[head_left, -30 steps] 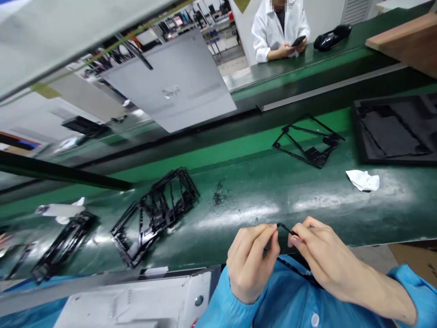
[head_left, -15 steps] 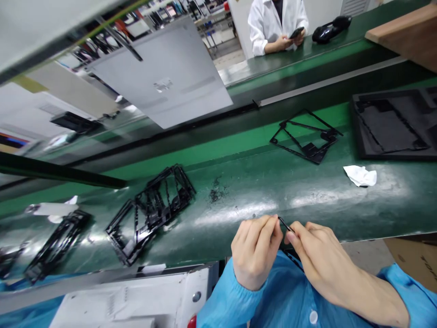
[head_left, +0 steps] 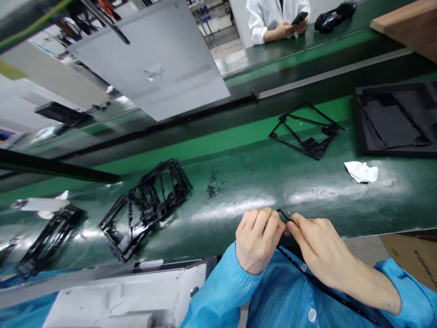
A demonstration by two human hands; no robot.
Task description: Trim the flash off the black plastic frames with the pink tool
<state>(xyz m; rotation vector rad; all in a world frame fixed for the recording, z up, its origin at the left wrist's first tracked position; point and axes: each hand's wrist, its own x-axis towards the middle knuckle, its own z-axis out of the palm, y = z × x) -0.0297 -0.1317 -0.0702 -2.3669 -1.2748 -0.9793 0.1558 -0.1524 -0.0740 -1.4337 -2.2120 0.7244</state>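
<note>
Both my hands are closed at the bench's near edge, around the corner of a thin black plastic frame [head_left: 316,282]. My left hand [head_left: 258,239] grips the frame's edge with the fingers curled. My right hand [head_left: 322,250] pinches close beside it, thumb against the edge; a thin, pale, blade-like tip [head_left: 289,213] pokes out by its fingertips, the rest hidden. One long side of the frame slants down across the blue smock. Another black frame [head_left: 296,132] lies flat farther back. Black shavings [head_left: 214,187] are scattered on the green bench [head_left: 246,168].
Several black frames [head_left: 146,202] are piled at left, with another stack [head_left: 49,239] beyond. At right sit a crumpled white tissue [head_left: 362,172] and a dark tray [head_left: 375,150]. A person in a white coat [head_left: 256,23] holds a phone across the bench.
My hands have shifted slightly up, and more of the held frame's long side shows across my smock. The pale tip now shows at my right fingertips. The view has moved a little.
</note>
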